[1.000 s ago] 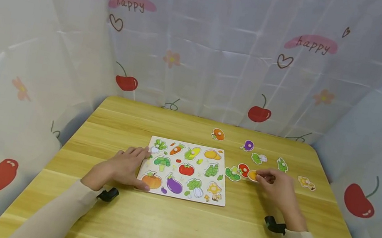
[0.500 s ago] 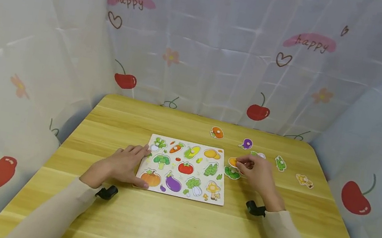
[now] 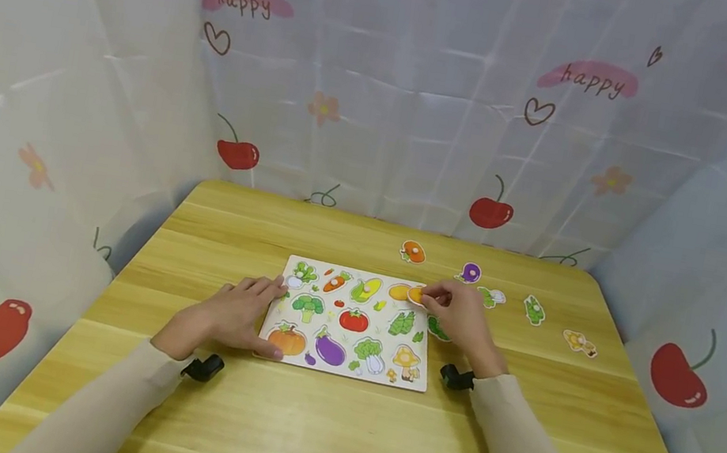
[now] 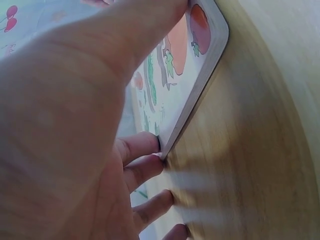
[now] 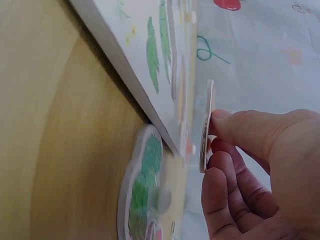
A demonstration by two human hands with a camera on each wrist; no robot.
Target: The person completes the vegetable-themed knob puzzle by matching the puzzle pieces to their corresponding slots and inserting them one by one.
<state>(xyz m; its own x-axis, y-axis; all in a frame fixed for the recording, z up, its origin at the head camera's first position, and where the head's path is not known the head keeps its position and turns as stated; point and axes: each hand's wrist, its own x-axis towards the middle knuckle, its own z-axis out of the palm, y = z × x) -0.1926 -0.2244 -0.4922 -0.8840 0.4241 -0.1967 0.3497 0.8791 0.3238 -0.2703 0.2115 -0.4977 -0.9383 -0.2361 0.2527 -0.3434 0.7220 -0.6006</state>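
Note:
A white puzzle board printed with vegetables lies on the table. My left hand rests at its left side, fingers fairly straight and touching the edge, thumb at the near left corner. Over the board's far right corner, my right hand pinches a yellow-orange puzzle piece between thumb and fingers. The right wrist view shows this thin puzzle piece edge-on, raised above the board. Beneath the right hand, a green broccoli piece is partly covered; its white knob shows in the right wrist view.
Several loose pieces lie to the right and behind: an orange pumpkin, a purple eggplant, a bok choy, a green vegetable and a yellow mushroom. A cherry-print curtain surrounds the wooden table.
My right hand has carried the yellow-orange piece leftward, from the loose pieces to above the board's far right corner. The left hand stays at the board's left edge.

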